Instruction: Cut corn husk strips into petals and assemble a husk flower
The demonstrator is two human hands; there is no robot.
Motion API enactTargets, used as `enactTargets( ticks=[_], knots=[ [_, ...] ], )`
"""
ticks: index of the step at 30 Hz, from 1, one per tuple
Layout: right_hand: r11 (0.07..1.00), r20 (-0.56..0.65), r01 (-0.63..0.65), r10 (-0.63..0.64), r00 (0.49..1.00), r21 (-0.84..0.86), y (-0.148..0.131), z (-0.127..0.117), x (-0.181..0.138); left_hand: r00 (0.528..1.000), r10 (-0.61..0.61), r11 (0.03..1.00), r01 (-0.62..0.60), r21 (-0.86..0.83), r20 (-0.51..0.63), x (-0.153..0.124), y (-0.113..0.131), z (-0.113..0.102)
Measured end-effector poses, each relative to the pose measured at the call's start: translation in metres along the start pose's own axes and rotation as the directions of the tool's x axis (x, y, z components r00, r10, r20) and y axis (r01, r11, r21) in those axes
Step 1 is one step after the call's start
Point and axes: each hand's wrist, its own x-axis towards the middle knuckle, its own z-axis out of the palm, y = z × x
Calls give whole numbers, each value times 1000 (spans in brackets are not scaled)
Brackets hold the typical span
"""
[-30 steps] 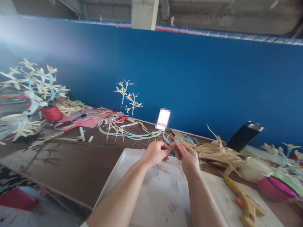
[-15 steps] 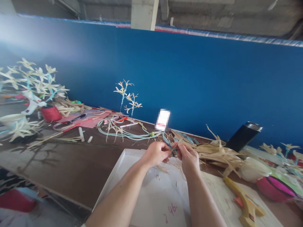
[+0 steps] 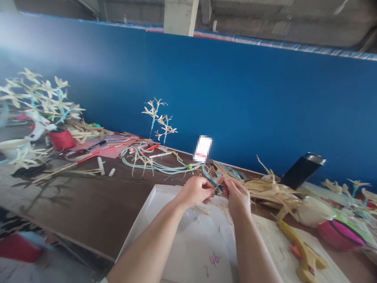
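Above the far end of a white shallow box (image 3: pixel 182 243), my left hand (image 3: pixel 196 192) is closed in a pinch. My right hand (image 3: pixel 237 195) pinches close beside it on the right. A thin tan strip of dried husk (image 3: pixel 218 183) spans the small gap between the fingertips. Its ends are hidden by my fingers. Scraps of the same pale fibre (image 3: pixel 202 210) lie in the box under my hands. Just beyond the fingers are blue ribbon-like strips (image 3: pixel 207 173) and brown husk bits. A heap of dried husks (image 3: pixel 265 188) lies to the right of my right hand.
A black flask (image 3: pixel 303 171) leans by the blue partition (image 3: pixel 235 98). A yellow glue gun (image 3: pixel 303 251) rests on paper at right, near a magenta pouch (image 3: pixel 338 235). Light-blue cords (image 3: pixel 156 169) curl at left of centre. Husk flowers (image 3: pixel 47 94) stand far left.
My right hand has shifted slightly to the right, widening the gap between the hands a little. My left hand stays almost in place.
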Motion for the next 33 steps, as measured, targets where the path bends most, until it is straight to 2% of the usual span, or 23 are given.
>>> enactTargets(
  ticks=[10,17,26,33],
  knots=[
    [995,56,-40,35,998,95,10,1,3,999,-14,1000,13,-14,-29,4,-5,2],
    [982,157,-100,75,985,163,11,3,2,998,-30,998,27,-59,-46,3,2,2],
    [986,168,-71,46,985,148,9,2,2,999,-25,998,23,-52,-36,4,-2,0],
    [975,235,-132,88,968,180,8,0,1,999,-33,997,31,-69,-29,2,2,0]
  ],
)
